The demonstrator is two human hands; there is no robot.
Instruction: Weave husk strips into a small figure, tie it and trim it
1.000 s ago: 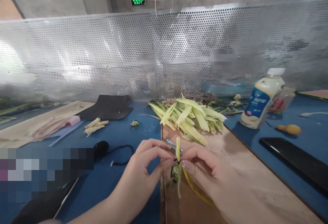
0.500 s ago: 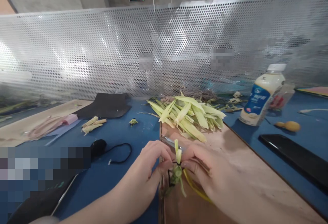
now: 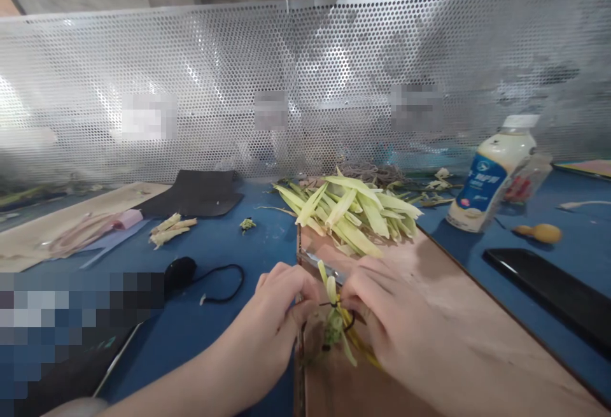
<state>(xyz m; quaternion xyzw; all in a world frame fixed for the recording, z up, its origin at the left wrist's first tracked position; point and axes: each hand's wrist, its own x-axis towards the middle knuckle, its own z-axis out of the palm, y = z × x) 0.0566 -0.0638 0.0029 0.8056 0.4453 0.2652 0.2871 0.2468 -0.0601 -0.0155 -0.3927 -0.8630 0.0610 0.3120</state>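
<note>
A small bundle of green leaf strips point(image 3: 334, 321) hangs between my two hands over the wooden board point(image 3: 458, 302), with a dark cord wound round its neck. My left hand point(image 3: 289, 302) pinches one side of the cord left of the bundle. On the other side, my right hand point(image 3: 382, 302) is closed on the cord's other part, its fingertips partly hidden. A yellow strand point(image 3: 358, 344) shows beneath my right hand. Behind the hands, a metal blade point(image 3: 324, 266) lies on the board, partly covered by my right hand.
Pale green husk leaves point(image 3: 353, 213) are heaped at the board's far end. A bottle point(image 3: 491, 175), a small gourd point(image 3: 544, 233) and a black phone point(image 3: 548, 296) are on the right. Black sheet point(image 3: 200, 194), husk scraps point(image 3: 172, 230) and a black corded object point(image 3: 181, 272) lie left.
My fingertips have moved slightly apart, and the dark cord now stretches between them. The bundle has turned a little, its upper strips spreading. The view has shifted slightly.
</note>
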